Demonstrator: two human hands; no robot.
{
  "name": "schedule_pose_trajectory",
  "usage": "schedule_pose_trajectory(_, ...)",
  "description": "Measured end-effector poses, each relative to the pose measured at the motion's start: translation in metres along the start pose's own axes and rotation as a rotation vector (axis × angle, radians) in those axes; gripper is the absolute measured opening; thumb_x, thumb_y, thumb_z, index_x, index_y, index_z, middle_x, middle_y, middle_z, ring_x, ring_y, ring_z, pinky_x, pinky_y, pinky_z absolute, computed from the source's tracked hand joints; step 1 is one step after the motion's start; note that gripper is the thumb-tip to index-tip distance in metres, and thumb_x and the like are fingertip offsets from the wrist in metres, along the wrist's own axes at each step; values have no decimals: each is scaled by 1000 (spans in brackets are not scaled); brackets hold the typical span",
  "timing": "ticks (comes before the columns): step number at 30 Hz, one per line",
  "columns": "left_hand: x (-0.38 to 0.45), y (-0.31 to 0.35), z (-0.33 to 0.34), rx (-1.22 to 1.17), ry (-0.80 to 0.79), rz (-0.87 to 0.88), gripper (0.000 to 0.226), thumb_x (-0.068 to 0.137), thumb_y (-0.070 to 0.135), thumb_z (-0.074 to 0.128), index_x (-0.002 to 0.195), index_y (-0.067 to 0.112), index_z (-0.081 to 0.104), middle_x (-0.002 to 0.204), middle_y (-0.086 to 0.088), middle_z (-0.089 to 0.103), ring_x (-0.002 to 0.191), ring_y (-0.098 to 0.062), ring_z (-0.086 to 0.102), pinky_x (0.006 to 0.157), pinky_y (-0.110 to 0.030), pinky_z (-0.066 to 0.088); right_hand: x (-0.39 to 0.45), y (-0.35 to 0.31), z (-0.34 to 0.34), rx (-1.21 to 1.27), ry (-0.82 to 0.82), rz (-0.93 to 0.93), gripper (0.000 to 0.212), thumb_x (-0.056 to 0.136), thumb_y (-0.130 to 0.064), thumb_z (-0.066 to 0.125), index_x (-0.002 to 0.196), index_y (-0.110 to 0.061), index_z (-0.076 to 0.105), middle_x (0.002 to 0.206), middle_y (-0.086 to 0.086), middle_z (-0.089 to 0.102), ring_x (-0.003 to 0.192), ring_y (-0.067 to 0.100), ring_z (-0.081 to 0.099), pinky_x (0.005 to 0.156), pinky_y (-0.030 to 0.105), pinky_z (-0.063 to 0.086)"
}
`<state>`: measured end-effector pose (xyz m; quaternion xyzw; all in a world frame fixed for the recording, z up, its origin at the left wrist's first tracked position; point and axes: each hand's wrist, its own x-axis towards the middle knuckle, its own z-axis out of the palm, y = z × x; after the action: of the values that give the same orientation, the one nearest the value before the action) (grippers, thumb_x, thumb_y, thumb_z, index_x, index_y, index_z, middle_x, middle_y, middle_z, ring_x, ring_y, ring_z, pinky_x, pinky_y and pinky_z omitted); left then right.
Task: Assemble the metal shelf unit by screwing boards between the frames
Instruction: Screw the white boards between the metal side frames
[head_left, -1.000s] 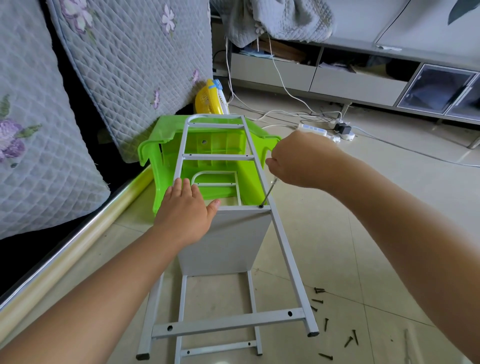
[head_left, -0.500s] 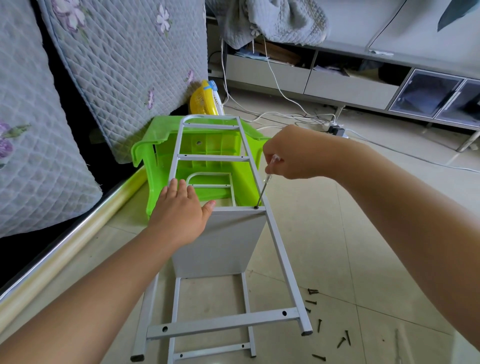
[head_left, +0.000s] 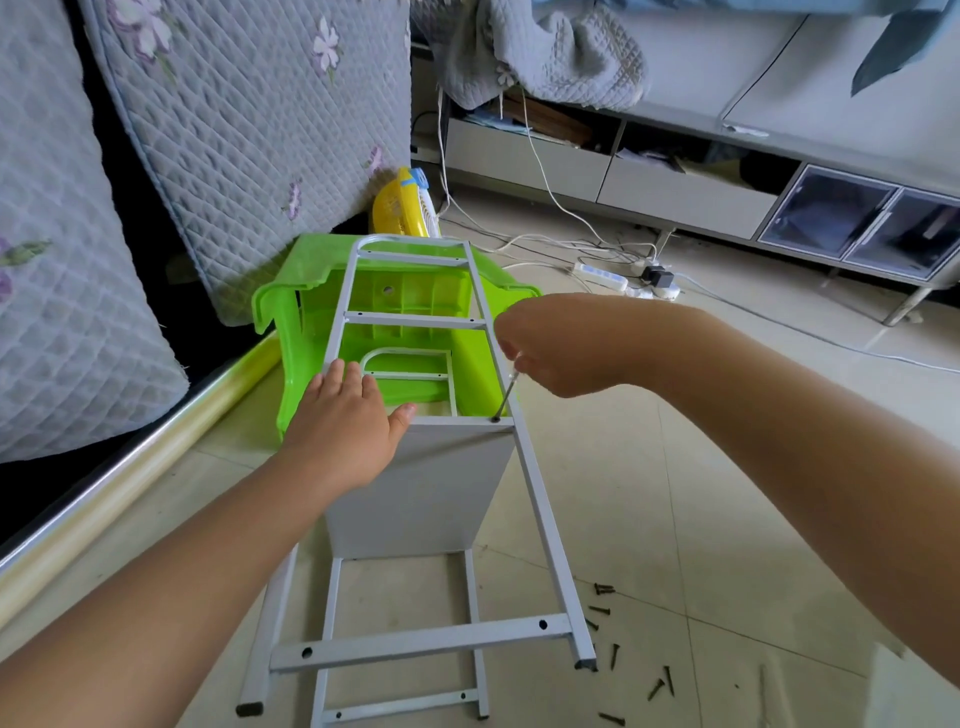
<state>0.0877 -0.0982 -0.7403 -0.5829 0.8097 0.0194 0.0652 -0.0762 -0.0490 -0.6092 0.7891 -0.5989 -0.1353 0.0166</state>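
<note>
L hand (head_left: 347, 435) lies flat on the upper frame (head_left: 530, 457) w/ fingers straight and close together, pressing near the top edge of the white board (head_left: 426, 493); thumb spread toward the R. R hand (head_left: 553, 345) is curled round the handle of a screwdriver (head_left: 506, 397), handle itself hidden in the fist. Its thin shaft slants down to a screw hole at the board's top R corner, where frame rail and board meet.

Board stands on edge btw the upper frame and a second frame (head_left: 400, 712) lying flat on the tile floor. Far end of the upper frame leans on an overturned green plastic stool (head_left: 311, 322).

Loose dark screws (head_left: 613, 654) lie scattered on the floor just R of the frame's near foot. Behind the stool: a yellow fan (head_left: 397, 213), partly hidden. L side is crowded by quilted cushions (head_left: 234, 130) propped against a sofa edge w/ a metal rail (head_left: 130, 473). Further back, white cables run to a power strip (head_left: 602, 275) in front of a low TV cabinet (head_left: 675, 192); a grey blanket (head_left: 550, 47) drapes over its L end.
</note>
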Motion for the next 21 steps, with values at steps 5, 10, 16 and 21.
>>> schedule_pose_trajectory(5,1,-1,0,4,-7,-1,68,98,47,10,146,0,14,155,-18,8,144,-28,2,116,-37,4,7,0,-5,-53,43,-31,23,96,-17,44,109,-8,61,95,7,59,88,21,51,62,23,32)
schedule_pose_trajectory(10,2,1,-1,9,12,7,68,98,48,12,146,-1,16,155,-18,10,144,-28,3,116,-37,5,20,1,-5,47,-4,199,31,93,-15,44,65,-1,48,64,6,41,64,24,44,54,22,36)
schedule_pose_trajectory(16,1,0,0,-7,3,9,68,98,47,12,146,-1,16,155,-18,10,144,-28,3,116,-37,5,25,10,-7,225,-78,347,24,93,-10,42,72,-2,49,59,9,44,41,18,47,46,21,33)
schedule_pose_trajectory(21,4,-1,0,-18,-11,8,68,98,47,10,146,-1,14,155,-17,8,145,-27,2,116,-37,4,15,6,-2,122,-48,192,25,96,-14,41,119,-4,45,119,14,52,97,26,47,77,30,36)
